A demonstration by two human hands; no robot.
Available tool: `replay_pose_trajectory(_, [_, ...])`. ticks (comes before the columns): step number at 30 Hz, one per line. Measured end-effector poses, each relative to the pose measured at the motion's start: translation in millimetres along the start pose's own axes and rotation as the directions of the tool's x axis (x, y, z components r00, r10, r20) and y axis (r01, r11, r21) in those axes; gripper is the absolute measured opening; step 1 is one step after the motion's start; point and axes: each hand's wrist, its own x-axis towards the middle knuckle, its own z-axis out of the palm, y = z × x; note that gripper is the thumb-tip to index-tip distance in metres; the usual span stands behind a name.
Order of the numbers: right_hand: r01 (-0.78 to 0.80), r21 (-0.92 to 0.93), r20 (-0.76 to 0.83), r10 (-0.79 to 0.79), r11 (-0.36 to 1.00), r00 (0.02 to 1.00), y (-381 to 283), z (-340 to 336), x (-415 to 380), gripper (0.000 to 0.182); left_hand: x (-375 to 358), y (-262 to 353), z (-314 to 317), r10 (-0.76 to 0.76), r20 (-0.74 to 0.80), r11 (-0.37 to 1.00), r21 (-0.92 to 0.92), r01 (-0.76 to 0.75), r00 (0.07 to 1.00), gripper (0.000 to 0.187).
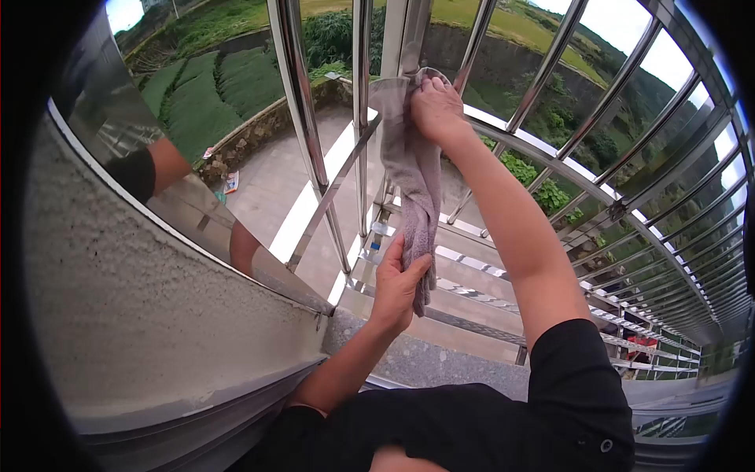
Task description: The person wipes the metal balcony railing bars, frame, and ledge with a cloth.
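A greyish-purple cloth [418, 189] hangs lengthwise against the metal corner post [405, 39] of a barred enclosure. Near its top, my right hand [436, 108] presses the cloth to the post with bent fingers. Lower down, my left hand [401, 285] is closed around the gathered lower part of the cloth, thumb across the front. The cloth's bottom end sticks out just below that hand. Shiny upright bars [299, 94] stand left of the cloth, and a horizontal rail [535, 149] runs off to the right behind my right forearm.
A rough wall [157, 315] and a reflective panel [212, 212] flank the left side. Metal slats [472, 291] lie below my hands, beside a speckled stone ledge [440, 363]. More bars curve round on the right. Paving, a low stone wall and green fields lie outside.
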Motion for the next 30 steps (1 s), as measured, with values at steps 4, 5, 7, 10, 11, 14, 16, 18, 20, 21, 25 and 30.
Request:
replay_pose_trajectory(4, [-0.263, 0.143, 0.449, 0.174, 0.954, 0.877, 0, -24, 33, 0.022, 11, 6, -11, 0.011, 0.024, 1.000, -0.021, -0.010, 1.000, 0.045])
replay_pose_trajectory(5, [-0.224, 0.124, 0.362, 0.166, 0.967, 0.917, -1, -26, 25, 0.021, 6, 10, -13, 0.002, 0.029, 1.000, -0.029, -0.001, 1.000, 0.047])
replay_pose_trajectory(7, [-0.113, 0.051, 0.163, 0.103, 0.992, 0.981, -3, -11, 13, 0.019, 6, 13, -7, 0.017, 0.036, 0.997, -0.077, -0.014, 0.999, 0.050])
replay_pose_trajectory(10, [-0.034, 0.176, -0.189, 0.068, 0.984, 0.980, 0, 14, -2, 0.015, 3, 12, -13, 0.026, 0.010, 0.997, -0.078, -0.025, 1.000, 0.053])
replay_pose_trajectory(11, [-0.028, 0.186, -0.237, 0.072, 0.982, 0.969, -1, 16, -1, 0.014, 4, 14, -13, 0.037, 0.001, 0.995, -0.090, -0.037, 0.999, 0.051])
replay_pose_trajectory(14, [0.011, 0.222, -0.325, 0.064, 0.975, 0.944, -2, 18, -6, 0.014, 2, 16, -13, 0.041, -0.050, 0.993, -0.107, -0.046, 0.998, 0.045])
replay_pose_trajectory(16, [0.027, 0.243, -0.396, 0.074, 0.970, 0.915, -3, 22, -7, 0.014, 3, 12, -14, 0.034, -0.039, 0.993, -0.108, -0.038, 0.999, 0.051])
replay_pose_trajectory(18, [0.040, 0.268, -0.458, 0.091, 0.963, 0.884, -5, 27, -10, 0.015, 4, 7, -18, 0.027, -0.030, 0.993, -0.112, -0.031, 0.999, 0.054])
replay_pose_trajectory(20, [0.051, 0.286, -0.515, 0.109, 0.957, 0.850, -6, 32, -11, 0.015, 6, -1, -20, 0.025, -0.015, 0.992, -0.126, -0.027, 1.000, 0.053])
replay_pose_trajectory(21, [0.040, 0.288, -0.523, 0.122, 0.957, 0.844, -8, 32, -11, 0.015, 5, 0, -19, 0.025, -0.020, 0.992, -0.126, -0.027, 0.999, 0.050])
replay_pose_trajectory(25, [-0.030, 0.320, -0.489, 0.192, 0.947, 0.851, -14, 25, -12, 0.015, 4, 3, -15, 0.015, -0.053, 0.994, -0.112, -0.021, 0.998, 0.046])
replay_pose_trajectory(30, [-0.221, 0.416, -0.415, 0.400, 0.882, 0.817, -36, 22, -9, 0.015, 2, -3, -16, -0.004, -0.053, 0.993, -0.115, -0.002, 0.999, 0.047])
